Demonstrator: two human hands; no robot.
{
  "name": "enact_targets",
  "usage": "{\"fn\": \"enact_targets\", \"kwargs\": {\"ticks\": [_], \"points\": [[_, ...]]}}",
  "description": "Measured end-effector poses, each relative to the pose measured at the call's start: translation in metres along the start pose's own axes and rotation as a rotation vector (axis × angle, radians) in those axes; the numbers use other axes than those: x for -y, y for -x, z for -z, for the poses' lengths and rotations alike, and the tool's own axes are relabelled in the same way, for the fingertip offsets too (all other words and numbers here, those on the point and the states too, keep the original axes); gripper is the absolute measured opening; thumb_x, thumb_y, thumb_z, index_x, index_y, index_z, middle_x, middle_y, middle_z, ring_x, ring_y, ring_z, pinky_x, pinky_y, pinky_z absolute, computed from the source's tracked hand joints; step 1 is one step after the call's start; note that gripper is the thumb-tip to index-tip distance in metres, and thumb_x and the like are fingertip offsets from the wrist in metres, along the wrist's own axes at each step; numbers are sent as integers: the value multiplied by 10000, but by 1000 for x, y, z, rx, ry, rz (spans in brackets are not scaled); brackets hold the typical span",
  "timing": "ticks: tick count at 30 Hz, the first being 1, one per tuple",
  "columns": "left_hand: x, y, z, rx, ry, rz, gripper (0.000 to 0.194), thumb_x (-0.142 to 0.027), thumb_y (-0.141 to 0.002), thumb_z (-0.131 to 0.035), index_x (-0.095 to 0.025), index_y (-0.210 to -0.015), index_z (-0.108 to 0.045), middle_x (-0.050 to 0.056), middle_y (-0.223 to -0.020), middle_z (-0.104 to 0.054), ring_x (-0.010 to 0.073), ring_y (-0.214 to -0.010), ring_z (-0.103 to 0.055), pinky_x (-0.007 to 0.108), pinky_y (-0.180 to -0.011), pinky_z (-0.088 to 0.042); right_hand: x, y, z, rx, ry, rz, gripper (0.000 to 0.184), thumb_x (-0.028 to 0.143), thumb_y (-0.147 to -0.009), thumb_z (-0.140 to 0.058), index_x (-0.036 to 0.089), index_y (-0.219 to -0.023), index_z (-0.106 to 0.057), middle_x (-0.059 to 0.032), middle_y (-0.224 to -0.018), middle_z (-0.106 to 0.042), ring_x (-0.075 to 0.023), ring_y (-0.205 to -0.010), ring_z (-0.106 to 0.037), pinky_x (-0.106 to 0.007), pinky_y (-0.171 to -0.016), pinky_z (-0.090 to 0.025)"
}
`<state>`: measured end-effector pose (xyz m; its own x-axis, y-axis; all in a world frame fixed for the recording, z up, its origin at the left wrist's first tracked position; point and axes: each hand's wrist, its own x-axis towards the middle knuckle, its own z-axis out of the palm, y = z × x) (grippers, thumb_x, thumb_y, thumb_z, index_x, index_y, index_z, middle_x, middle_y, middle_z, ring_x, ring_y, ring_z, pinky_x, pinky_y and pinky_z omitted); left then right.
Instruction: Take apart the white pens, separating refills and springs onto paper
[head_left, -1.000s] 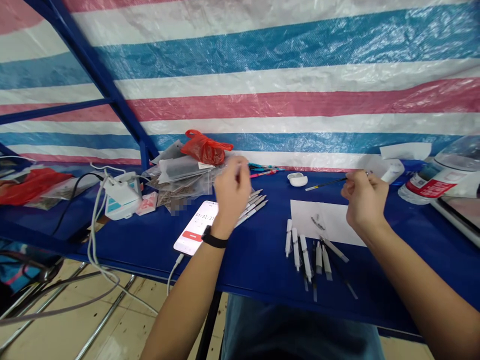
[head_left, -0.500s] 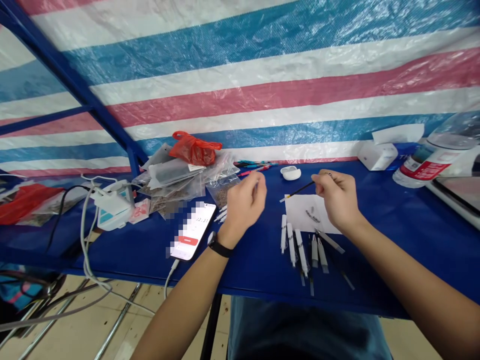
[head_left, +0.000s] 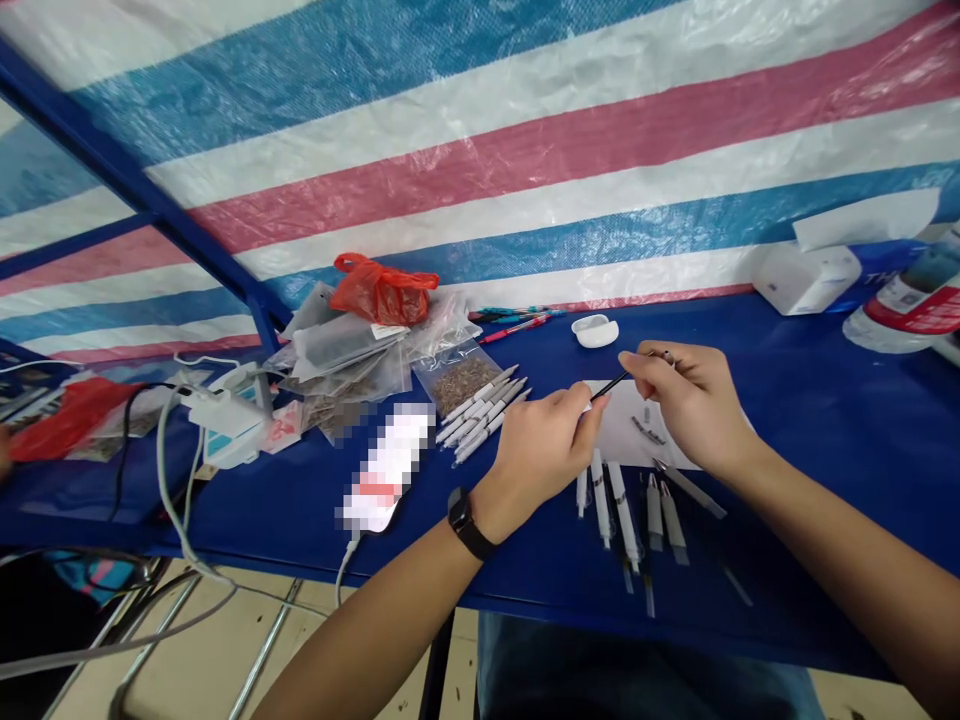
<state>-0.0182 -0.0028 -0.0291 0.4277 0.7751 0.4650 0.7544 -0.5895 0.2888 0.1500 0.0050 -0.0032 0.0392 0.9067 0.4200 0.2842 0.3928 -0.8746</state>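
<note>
A thin dark pen refill (head_left: 613, 383) spans the gap between my two hands, above a white sheet of paper (head_left: 619, 440). My right hand (head_left: 690, 405) is closed on its right end, and a small metallic tip shows above those fingers. The fingertips of my left hand (head_left: 551, 438) are pinched round the other end. Several small springs (head_left: 649, 430) lie on the paper. In front of it are white pen barrels (head_left: 602, 505), grey pen grips (head_left: 655, 515) and loose refills (head_left: 649, 590). Left of my left hand, several white pens (head_left: 480, 415) lie side by side.
A lit phone (head_left: 390, 470) on a cable lies at left, near bags of small brownish pieces (head_left: 465, 378) and a red plastic bag (head_left: 386, 290). Behind are a white earbud case (head_left: 596, 332) and coloured pens (head_left: 517, 328). A tissue box (head_left: 814, 280) and bottle (head_left: 907, 315) stand right.
My left hand has moved right, away from the white pens, and now pinches the refill's free end. My right hand has brought the refill lower and over the paper. The view has tilted.
</note>
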Motion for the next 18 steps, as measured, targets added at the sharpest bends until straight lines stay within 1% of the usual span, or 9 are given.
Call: {"fn": "enact_targets", "kwargs": {"ticks": [4, 6, 10, 13, 16, 18], "points": [[-6, 2, -1, -26, 195, -7, 366, -272, -1009, -458, -224, -683, -299, -59, -525, -349, 112, -446, -352, 266, -497, -202, -1, 1, 0, 33, 31, 6, 461, 345, -872, -586, 229, -503, -335, 58, -488, -277, -98, -456, -257, -291, -476, -233], [-10, 3, 0, -22, 279, -6, 375, -241, -991, -470, -227, -689, -249, -70, -524, -279, 103, -437, -301, 258, -487, -191, -2, 1, 0, 38, 42, 10, 458, 333, -869, -573, 232, -517, -298, 60, -499, -266, -94, -464, -251, -284, -472, -226], [-14, 6, 3, -39, 354, -8, 373, -204, -976, -471, -231, -703, -218, -78, -545, -217, 94, -437, -244, 257, -476, -173, -3, 2, -4, 40, 54, 7, 441, 321, -883, -548, 233, -546, -278, 62, -527, -236, -91, -490, -218, -267, -459, -206], [-14, 7, 5, -36, 365, -5, 364, -181, -977, -465, -231, -712, -220, -80, -563, -226, 89, -444, -237, 256, -473, -175, -3, 3, -5, 47, 80, 6, 468, 335, -930, -534, 231, -567, -257, 62, -543, -228, -89, -494, -216, -259, -448, -202], [-13, 6, 8, -36, 352, 7, 365, -166, -978, -476, -229, -716, -230, -80, -579, -244, 83, -457, -246, 252, -475, -182, -5, 1, 3, 40, 194, 86, 522, 384, -972, -556, 220, -556, -287, 63, -533, -245, -85, -476, -227, -266, -445, -203], [-10, 2, 12, -56, 356, 35, 384, -153, -971, -492, -227, -713, -216, -82, -584, -220, 79, -461, -232, 244, -470, -182, -9, -1, 13, -18, 292, 165, 544, 437, -1001, -552, 214, -547, -350, 58, -513, -292, -87, -462, -264, -276, -455, -223]]}}
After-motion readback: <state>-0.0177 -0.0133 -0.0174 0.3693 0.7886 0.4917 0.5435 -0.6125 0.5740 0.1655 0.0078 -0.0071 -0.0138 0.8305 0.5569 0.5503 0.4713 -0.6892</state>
